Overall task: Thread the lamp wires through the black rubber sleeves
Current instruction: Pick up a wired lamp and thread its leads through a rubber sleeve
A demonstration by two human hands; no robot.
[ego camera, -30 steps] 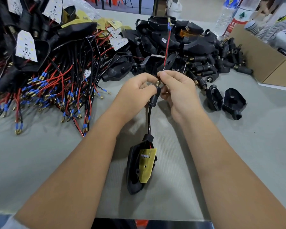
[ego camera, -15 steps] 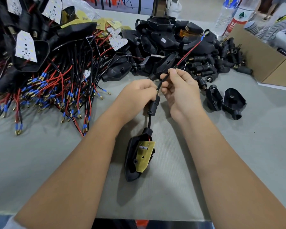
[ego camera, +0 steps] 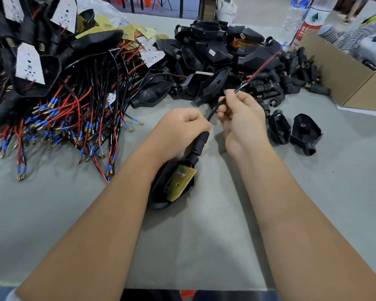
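Fingers of right hand [ego camera: 241, 115] pinch thin red-black lamp wires [ego camera: 256, 71]; left hand [ego camera: 182, 124] grips black rubber sleeve [ego camera: 201, 141].
Wires look light and limp, trailing toward 1 o'clock; better pinch near the sleeve mouth.

Red-black wires [ego camera: 243, 84] through black sleeve [ego camera: 200, 142]

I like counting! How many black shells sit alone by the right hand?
2: one shell just right of the right hand, another shell touching its right side. The pile behind holds more.
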